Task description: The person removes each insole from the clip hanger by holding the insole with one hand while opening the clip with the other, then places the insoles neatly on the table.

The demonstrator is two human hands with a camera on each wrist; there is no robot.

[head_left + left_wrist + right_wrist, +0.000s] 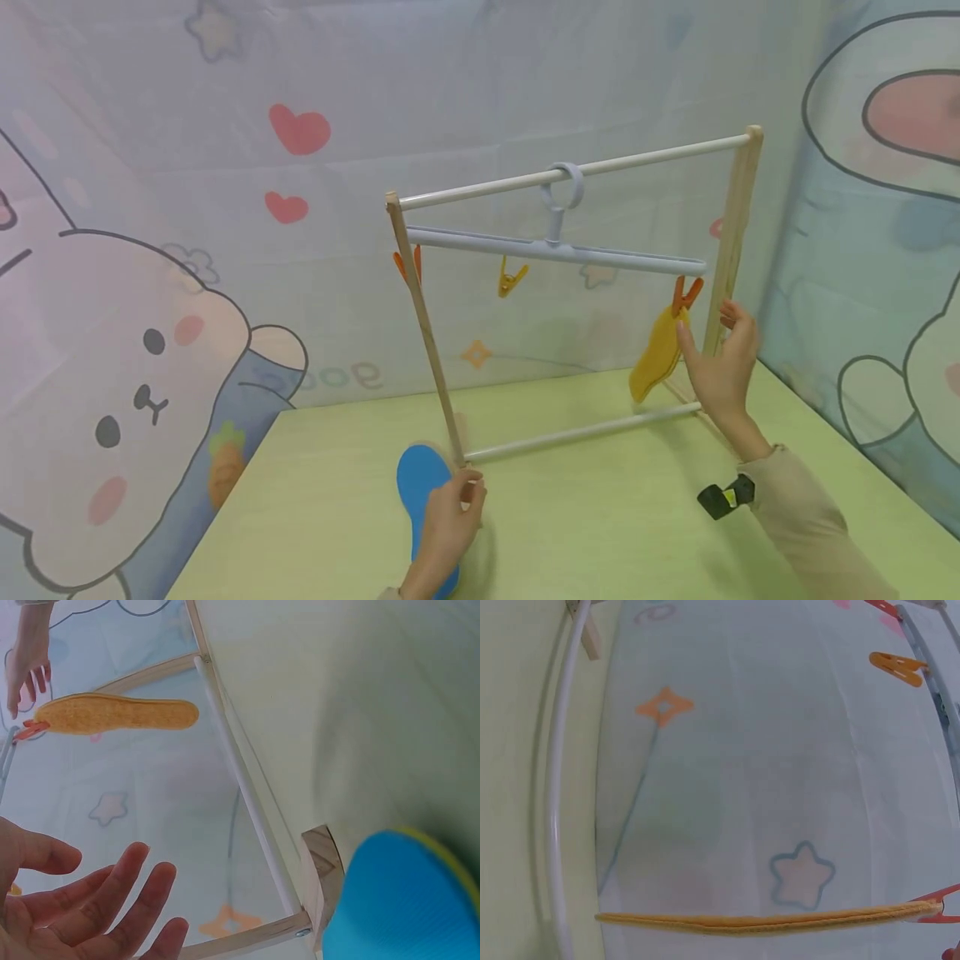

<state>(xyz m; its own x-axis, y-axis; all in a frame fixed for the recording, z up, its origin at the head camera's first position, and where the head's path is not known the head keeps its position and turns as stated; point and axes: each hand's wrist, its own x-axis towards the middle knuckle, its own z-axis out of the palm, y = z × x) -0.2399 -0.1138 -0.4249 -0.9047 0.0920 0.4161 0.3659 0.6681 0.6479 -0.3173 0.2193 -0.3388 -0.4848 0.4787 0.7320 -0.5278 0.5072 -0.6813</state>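
A yellow insole (657, 354) hangs by one end from an orange clothespin (684, 296) under the right end of the white hanger (555, 251). My right hand (722, 367) is just right of the clothespin, fingers extended and holding nothing; its thumb overlaps the insole's edge in the head view. A blue insole (422, 479) lies on the table by the rack's left foot. Over it is my left hand (452, 515), with relaxed fingers (124, 881) spread and nothing in them in the left wrist view.
The hanger's ring loops over the top bar (660, 157) of a wooden rack (427, 333). A yellow clothespin (511, 278) hangs mid-hanger; another orange clothespin (408, 265) sits behind the left post. A white lower bar (585, 433) runs close over the table (600, 517).
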